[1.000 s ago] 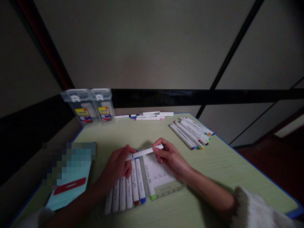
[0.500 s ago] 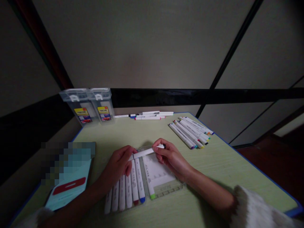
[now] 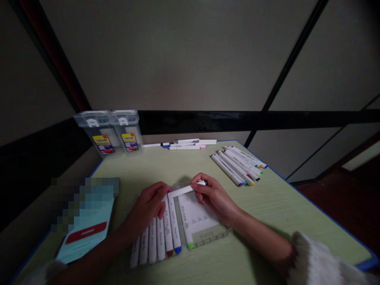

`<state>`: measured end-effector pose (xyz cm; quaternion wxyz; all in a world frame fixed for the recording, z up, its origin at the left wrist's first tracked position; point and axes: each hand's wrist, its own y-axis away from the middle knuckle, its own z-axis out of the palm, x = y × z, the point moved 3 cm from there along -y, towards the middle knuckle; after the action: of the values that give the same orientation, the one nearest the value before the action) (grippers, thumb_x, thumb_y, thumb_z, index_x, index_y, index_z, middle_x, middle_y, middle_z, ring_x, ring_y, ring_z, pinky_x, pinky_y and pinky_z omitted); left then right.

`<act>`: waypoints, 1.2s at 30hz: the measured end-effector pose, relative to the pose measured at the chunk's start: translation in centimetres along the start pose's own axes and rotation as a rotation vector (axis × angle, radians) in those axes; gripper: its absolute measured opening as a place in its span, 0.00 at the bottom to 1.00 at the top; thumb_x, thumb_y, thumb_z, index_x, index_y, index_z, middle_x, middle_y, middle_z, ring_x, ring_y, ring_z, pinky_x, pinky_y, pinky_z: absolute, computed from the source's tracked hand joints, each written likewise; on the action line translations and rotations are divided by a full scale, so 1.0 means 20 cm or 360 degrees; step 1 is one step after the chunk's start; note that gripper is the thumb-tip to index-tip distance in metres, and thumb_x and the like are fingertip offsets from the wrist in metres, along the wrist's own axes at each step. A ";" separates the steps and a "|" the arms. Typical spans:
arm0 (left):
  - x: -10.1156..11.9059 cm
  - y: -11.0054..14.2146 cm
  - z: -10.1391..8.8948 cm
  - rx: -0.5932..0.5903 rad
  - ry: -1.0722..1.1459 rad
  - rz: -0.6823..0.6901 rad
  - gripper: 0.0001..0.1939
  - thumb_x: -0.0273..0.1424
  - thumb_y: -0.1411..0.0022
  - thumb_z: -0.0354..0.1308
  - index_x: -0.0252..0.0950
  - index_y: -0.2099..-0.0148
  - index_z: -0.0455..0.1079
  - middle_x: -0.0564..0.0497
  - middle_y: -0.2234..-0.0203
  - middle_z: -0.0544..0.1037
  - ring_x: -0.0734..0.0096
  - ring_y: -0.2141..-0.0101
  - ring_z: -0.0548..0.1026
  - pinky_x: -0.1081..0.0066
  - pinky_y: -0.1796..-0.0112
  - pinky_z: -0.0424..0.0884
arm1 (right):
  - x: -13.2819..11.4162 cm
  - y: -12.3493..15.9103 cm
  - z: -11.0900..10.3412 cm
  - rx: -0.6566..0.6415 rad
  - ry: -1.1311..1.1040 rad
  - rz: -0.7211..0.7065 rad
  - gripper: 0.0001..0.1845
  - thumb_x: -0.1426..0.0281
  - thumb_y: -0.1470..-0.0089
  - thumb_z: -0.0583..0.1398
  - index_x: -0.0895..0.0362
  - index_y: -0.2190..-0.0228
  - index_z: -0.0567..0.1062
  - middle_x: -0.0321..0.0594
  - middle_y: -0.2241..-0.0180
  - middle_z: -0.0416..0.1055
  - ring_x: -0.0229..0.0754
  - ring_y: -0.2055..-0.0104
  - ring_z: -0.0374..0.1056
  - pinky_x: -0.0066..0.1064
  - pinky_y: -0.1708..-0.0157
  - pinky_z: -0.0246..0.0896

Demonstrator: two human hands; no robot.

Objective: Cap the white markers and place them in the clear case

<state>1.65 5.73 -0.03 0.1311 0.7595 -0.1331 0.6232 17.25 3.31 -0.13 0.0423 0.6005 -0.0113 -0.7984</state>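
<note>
A white marker (image 3: 184,191) with a dark right end is held across the case, slightly tilted. My right hand (image 3: 214,194) pinches it near that dark end. My left hand (image 3: 150,202) is closed at the marker's other end, its thumb and fingertips hiding part of it. Beneath my hands lies an open clear plastic marker case (image 3: 209,239). Its left half holds a row of white markers (image 3: 160,239), partly covered by my left hand. In the right half, a green-tipped marker (image 3: 187,225) lies along the left side.
Two clear lidded boxes (image 3: 127,126) stand at the back left. Several loose markers (image 3: 190,144) lie along the back edge, and another group of markers (image 3: 237,164) lies at the right. A phone or tablet (image 3: 89,225) with a lit screen is at the left. The table (image 3: 285,221) has a blue edge.
The marker's left end, with a dark line across it, showed between my left fingers before; now that part is hidden or turned away. Both hands have barely moved.
</note>
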 end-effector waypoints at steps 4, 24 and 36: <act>0.00 0.00 0.00 -0.0018 0.0023 0.0024 0.11 0.39 0.49 0.49 0.35 0.75 0.61 0.63 0.91 0.56 0.83 0.89 0.53 0.79 0.86 0.49 | 0.00 0.00 0.00 0.0019 0.0016 -0.0006 0.07 0.70 0.59 0.59 0.58 0.79 0.64 0.27 0.89 0.54 0.29 0.86 0.47 0.26 0.84 0.36; -0.04 -0.01 -0.01 -0.0039 -0.0031 0.0136 0.09 0.35 0.46 0.48 0.34 0.72 0.63 0.63 0.90 0.58 0.81 0.87 0.55 0.78 0.83 0.52 | 0.00 -0.01 0.00 0.0034 0.0017 0.0007 0.06 0.71 0.59 0.59 0.58 0.79 0.64 0.26 0.89 0.54 0.29 0.86 0.47 0.25 0.84 0.37; -0.01 0.00 0.00 -0.0097 -0.0279 0.0009 0.11 0.34 0.50 0.49 0.34 0.65 0.64 0.62 0.89 0.59 0.79 0.86 0.56 0.78 0.83 0.52 | 0.01 -0.01 -0.01 0.0047 0.0007 0.0012 0.06 0.71 0.60 0.59 0.59 0.79 0.65 0.26 0.89 0.55 0.28 0.86 0.47 0.24 0.84 0.36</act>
<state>1.55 5.82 -0.21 0.1402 0.8064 -0.1653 0.5503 17.40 3.53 -0.43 0.0366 0.6028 -0.0252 -0.7967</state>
